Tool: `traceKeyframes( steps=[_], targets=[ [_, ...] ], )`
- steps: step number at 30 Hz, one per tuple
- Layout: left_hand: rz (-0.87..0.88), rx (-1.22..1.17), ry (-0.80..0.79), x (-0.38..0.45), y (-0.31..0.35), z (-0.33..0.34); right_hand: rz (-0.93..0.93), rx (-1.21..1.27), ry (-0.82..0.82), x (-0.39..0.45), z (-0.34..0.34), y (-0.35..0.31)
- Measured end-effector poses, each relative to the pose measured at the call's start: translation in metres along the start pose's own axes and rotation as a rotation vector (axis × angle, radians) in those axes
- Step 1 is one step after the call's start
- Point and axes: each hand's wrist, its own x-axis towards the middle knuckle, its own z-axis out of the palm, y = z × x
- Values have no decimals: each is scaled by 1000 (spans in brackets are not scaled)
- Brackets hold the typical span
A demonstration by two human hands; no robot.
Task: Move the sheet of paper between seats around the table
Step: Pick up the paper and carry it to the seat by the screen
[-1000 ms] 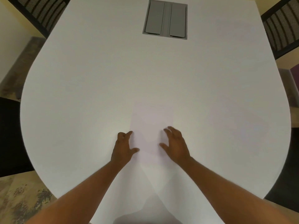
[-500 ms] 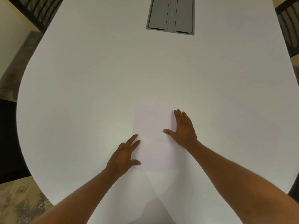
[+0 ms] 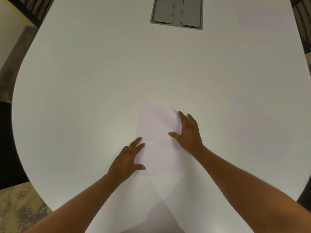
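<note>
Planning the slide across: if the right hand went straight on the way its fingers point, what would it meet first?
Likely nothing soon: the right hand points up the bare table; the grey hatch lies far ahead.

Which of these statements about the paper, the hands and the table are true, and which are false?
1. The sheet of paper lies flat on the white table. True.
2. The left hand is clenched in a fist. False: its fingers are straight, touching the sheet's left edge.
3. The right hand rests flat on the sheet's right side. True.
4. The grey panel sits beside the hands. False: it lies far across the table.
</note>
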Motion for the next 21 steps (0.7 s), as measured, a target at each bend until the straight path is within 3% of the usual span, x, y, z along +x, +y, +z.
traceKeyframes(
  steps=[4, 9, 12, 17, 21],
  targets=[
    [-11, 11, -10, -1, 0, 0, 138, 446, 91, -5, -9, -16],
    [-9, 10, -7, -1, 0, 0, 556, 1017, 173, -20, -23, -35],
    [-19, -14, -10, -1, 0, 0, 663, 1050, 150, -34, -17, -28],
    [-9, -11, -21, -4, 1, -2, 583, 937, -5, -49, -19, -24],
    [-89, -176, 174, -5, 18, -19, 538, 1040, -24, -55, -42, -34]
  ],
)
